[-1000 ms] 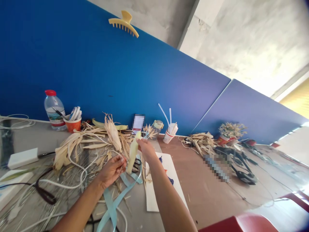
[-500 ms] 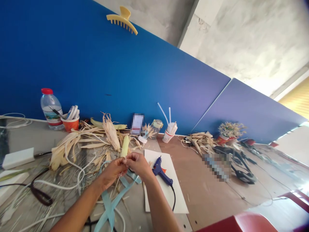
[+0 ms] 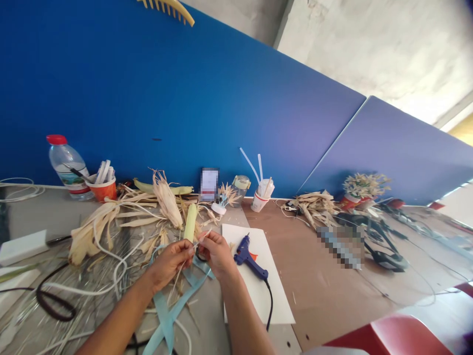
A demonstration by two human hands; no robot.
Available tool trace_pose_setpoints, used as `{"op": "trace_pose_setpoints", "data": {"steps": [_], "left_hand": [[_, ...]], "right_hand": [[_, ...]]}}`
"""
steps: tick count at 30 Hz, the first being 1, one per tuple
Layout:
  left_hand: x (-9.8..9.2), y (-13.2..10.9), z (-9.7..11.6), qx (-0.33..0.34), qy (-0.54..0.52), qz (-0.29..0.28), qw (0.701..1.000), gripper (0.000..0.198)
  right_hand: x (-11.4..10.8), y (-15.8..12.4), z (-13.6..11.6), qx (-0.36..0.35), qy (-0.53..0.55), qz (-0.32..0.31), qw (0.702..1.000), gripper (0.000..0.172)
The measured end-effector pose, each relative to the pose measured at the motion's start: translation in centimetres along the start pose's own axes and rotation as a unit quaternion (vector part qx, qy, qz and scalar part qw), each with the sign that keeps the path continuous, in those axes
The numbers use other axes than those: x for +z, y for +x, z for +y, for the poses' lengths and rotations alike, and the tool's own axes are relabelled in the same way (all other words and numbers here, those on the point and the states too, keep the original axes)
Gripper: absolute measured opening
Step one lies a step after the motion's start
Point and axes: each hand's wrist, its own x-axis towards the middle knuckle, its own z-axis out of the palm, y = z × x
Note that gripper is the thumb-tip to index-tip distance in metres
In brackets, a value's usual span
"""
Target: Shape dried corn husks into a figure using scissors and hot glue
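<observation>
In the head view my left hand point(image 3: 170, 262) pinches a thin pale strip point(image 3: 201, 238), whose tail hangs below the fingers. My right hand point(image 3: 217, 252) grips the same strip close beside it, fingertips nearly touching. Whether the strip is husk or something else I cannot make out. Just behind the hands stands a pale green husk piece point(image 3: 190, 222). Light blue ribbon point(image 3: 165, 315) lies crossed under my wrists. A blue glue gun point(image 3: 249, 259) rests on a white sheet point(image 3: 275, 301) to the right of my right hand.
Dried corn husks point(image 3: 166, 199) lie behind the hands, with a husk bundle point(image 3: 314, 207) farther right. Along the blue partition point(image 3: 207, 98) stand a water bottle point(image 3: 70, 165), an orange cup point(image 3: 104, 190), a phone point(image 3: 209, 185) and a white cup point(image 3: 260, 199). White cables point(image 3: 88, 292) cross the left side.
My fingertips have drawn slightly apart, showing more of the pale strip between and above them. The camera view has tilted down a little. Both hands keep their hold.
</observation>
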Motion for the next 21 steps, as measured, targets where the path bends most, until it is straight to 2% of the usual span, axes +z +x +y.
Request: {"op": "trace_pose_setpoints", "data": {"steps": [12, 15, 21], "left_hand": [[-0.25, 0.16, 0.11, -0.022, -0.084, 0.000, 0.996, 0.019], [-0.13, 0.09, 0.23, -0.033, -0.078, 0.013, 0.996, 0.019], [-0.18, 0.03, 0.15, -0.037, -0.105, -0.003, 0.994, 0.021]], "right_hand": [[0.02, -0.16, -0.15, 0.002, 0.046, -0.023, 0.999, 0.012], [0.10, -0.22, -0.09, 0.001, 0.031, -0.022, 0.999, 0.012], [0.28, -0.33, 0.04, -0.033, -0.035, -0.004, 0.999, 0.011]]}}
